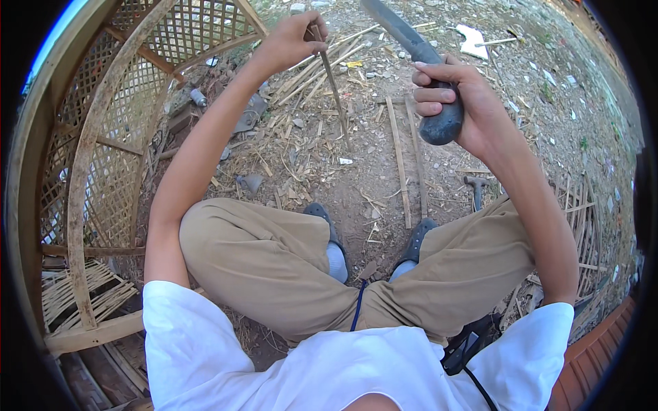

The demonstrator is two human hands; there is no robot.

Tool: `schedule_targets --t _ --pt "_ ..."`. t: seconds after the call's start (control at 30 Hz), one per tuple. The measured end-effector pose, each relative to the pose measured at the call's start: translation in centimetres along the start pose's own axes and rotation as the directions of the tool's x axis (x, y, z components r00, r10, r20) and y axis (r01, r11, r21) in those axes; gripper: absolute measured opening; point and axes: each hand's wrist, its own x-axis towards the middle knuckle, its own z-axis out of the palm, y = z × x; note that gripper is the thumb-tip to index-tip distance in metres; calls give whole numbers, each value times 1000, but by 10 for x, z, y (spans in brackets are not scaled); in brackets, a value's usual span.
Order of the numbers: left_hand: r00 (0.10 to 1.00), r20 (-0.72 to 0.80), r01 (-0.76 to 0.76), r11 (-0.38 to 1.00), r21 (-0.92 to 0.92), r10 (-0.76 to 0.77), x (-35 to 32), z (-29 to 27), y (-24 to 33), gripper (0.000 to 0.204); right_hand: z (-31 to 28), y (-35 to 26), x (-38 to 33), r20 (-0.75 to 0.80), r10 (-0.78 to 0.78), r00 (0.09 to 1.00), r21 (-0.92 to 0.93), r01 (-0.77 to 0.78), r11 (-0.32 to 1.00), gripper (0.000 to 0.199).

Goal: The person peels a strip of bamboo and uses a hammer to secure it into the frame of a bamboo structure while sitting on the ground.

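Right of upper centre, the right hand [471,96] curls its fingers round the handle [440,130] of a knife [423,51], while farther off, left of upper centre, the left hand [295,42] pinches a thin strip [333,88] near its top, best steadied with that grip clear of the blade [399,27].

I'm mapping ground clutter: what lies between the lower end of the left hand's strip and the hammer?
The head view shows a pale slat and a darker slat on littered ground between the strip and the hammer.

Dull metal blade [403,31]; smooth dark handle [441,129]; rough wood strip [332,81]; matt cloth trousers [253,250].
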Motion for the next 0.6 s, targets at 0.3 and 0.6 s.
schedule_targets --t 0.3,0.6 --pt "998 -68 -25 991 -132 16 -23 -3 15 23 36 56 -37 -380 -245 892 -406 77 910 33" --pt "970 -111 -226 968 -111 214 -32 2 24 22 57 106 -15 -304 -329 894 -420 185 889 34"
